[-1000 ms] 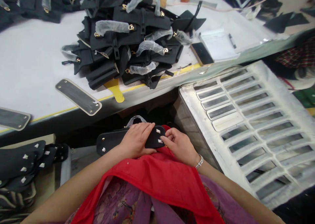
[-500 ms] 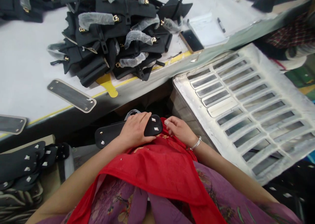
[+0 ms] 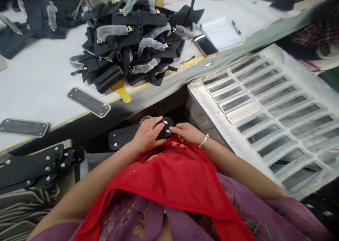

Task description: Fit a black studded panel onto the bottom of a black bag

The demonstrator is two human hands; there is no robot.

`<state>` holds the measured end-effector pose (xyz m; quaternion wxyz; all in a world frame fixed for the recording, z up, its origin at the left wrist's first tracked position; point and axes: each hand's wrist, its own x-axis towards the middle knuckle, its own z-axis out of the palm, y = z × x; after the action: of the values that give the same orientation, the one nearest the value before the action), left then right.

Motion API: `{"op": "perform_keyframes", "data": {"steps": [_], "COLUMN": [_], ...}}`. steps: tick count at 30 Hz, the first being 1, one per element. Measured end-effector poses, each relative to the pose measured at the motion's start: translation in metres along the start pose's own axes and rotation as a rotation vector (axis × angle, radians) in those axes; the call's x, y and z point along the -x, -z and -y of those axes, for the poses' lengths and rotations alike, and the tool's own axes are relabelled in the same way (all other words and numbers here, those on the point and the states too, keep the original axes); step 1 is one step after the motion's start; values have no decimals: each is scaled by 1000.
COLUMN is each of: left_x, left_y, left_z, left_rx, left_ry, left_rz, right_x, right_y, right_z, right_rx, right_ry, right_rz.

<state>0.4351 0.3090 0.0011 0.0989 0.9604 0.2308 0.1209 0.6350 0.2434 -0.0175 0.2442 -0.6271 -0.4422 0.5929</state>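
Note:
A long black bag-bottom panel (image 3: 124, 136) with small metal studs lies across my lap, over a red cloth (image 3: 172, 177). My left hand (image 3: 146, 135) presses down on the panel's middle, fingers curled over its far edge. My right hand (image 3: 186, 133) rests at the panel's right end, fingertips pinching at one of the small white stud tabs there. A silver bangle (image 3: 203, 141) sits on my right wrist.
A white worktable (image 3: 39, 78) ahead carries a heap of black bag parts with wrapped handles (image 3: 132, 46), two grey-faced panels (image 3: 88, 102), a phone (image 3: 205, 45) and a notepad with pen. A slotted metal rack (image 3: 267, 110) stands at right. More studded black panels (image 3: 29, 166) are stacked at left.
The view has shifted slightly. My right hand has come back to the panel's right end and pinches at a tab; my left hand stays on the panel.

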Motion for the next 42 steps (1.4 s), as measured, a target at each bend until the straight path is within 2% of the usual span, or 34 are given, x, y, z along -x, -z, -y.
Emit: {"op": "perform_keyframes", "data": {"steps": [3, 7, 9, 11, 13, 15, 17, 20, 24, 32, 36, 39, 42], "left_x": [-2, -2, -3, -4, -6, -8, -9, -7, 1, 18, 20, 20, 17], "left_y": [2, 5, 7, 8, 9, 9, 9, 8, 8, 3, 0, 2, 6], "left_z": [0, 0, 1, 1, 2, 3, 4, 5, 8, 13, 9, 6, 6], "left_rx": [25, 56, 64, 70, 78, 84, 81, 80, 116, 22, 27, 61, 80], "left_ry": [-7, -15, -21, -30, -35, -36, -34, -23, -29, -247, -270, -221, -55], "left_rz": [34, 21, 7, 3, 13, 30, 39, 45, 31, -131, -127, -73, -55], "right_x": [1, 7, 13, 18, 19, 16, 8, -3, -4, -6, -8, -8, -8], "right_y": [-1, -1, 2, 6, 12, 17, 19, 17, 13, 14, 13, 11, 10], "right_z": [-2, -2, 1, 6, 11, 16, 19, 23, 24, 23, 25, 23, 17], "right_rx": [68, 140, 190, 280, 431, 611, 738, 809, 818, 804, 808, 782, 708], "right_ry": [45, 106, 173, 315, 517, 679, 739, 750, 746, 747, 755, 751, 751], "right_rz": [-45, -73, -129, -189, -201, -154, -98, -42, -54, -83, -78, -94, -119]}}
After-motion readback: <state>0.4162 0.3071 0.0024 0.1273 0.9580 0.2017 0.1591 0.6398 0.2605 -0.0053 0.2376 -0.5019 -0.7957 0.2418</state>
